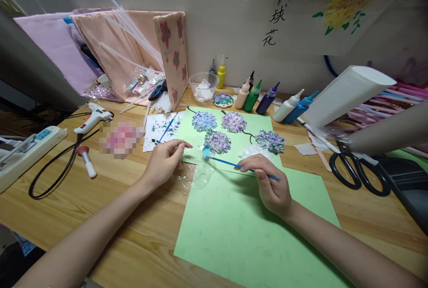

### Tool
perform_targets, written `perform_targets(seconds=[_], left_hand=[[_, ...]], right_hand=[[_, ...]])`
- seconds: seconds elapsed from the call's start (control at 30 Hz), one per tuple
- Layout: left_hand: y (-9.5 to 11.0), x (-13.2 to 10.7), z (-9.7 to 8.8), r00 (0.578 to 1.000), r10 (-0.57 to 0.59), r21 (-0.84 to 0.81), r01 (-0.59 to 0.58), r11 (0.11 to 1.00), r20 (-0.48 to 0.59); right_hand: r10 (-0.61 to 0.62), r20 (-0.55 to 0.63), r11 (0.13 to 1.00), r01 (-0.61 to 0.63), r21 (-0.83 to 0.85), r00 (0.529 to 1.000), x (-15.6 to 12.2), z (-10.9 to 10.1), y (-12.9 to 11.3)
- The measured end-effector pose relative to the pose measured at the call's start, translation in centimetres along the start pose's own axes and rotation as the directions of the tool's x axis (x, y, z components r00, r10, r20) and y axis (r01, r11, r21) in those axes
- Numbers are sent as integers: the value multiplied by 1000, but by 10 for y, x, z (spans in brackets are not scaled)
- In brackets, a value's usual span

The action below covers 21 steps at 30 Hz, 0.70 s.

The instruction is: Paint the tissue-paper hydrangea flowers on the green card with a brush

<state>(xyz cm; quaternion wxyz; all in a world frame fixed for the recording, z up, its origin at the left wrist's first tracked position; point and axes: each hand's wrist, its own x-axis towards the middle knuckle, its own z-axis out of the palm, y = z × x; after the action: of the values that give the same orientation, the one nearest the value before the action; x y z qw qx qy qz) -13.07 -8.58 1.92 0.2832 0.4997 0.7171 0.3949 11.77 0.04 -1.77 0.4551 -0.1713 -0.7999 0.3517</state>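
Note:
My right hand (269, 183) grips a thin blue paintbrush (234, 163), its handle slanting across the fingers. The brush tip rests in a dab of blue paint (206, 150) on a clear plastic palette (199, 176) with round wells. At the palette's left side is my left hand (167, 161), thumb and forefinger pinched on its rim. Behind the palette, a light green sheet (264, 124) carries several fluffy painted flower heads, among them a blue one (204, 121) and a purple one (217, 142). A white tuft (256, 152) lies near my right hand.
A larger green sheet (240, 234) lies in front. Paint bottles (267, 98) stand along the back. Scissors (359, 170) and a paper roll (349, 94) are at right. A glue gun (92, 118), its cord and a power strip (31, 154) occupy the left.

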Motion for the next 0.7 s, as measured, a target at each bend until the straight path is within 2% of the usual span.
perform_targets(seconds=[0.1,0.2,0.37,0.5,0.7], left_hand=[[-1,0,0,1000,-6,-3,6,1000,5],[-1,0,0,1000,-11,-4,11,1000,5],[-2,2,0,1000,-11,4,11,1000,0],[-3,2,0,1000,-18,1,18,1000,-3],[-1,2,1,1000,-13,-2,13,1000,-11]], right_hand=[[-14,-29,999,13,-30,999,1,0,-1],[-43,38,999,44,-13,998,1,0,-1],[-29,4,998,29,-59,1000,1,-1,-1],[-60,57,997,63,-49,997,2,-2,1],[-2,-10,995,1,-101,1000,1,-2,1]])
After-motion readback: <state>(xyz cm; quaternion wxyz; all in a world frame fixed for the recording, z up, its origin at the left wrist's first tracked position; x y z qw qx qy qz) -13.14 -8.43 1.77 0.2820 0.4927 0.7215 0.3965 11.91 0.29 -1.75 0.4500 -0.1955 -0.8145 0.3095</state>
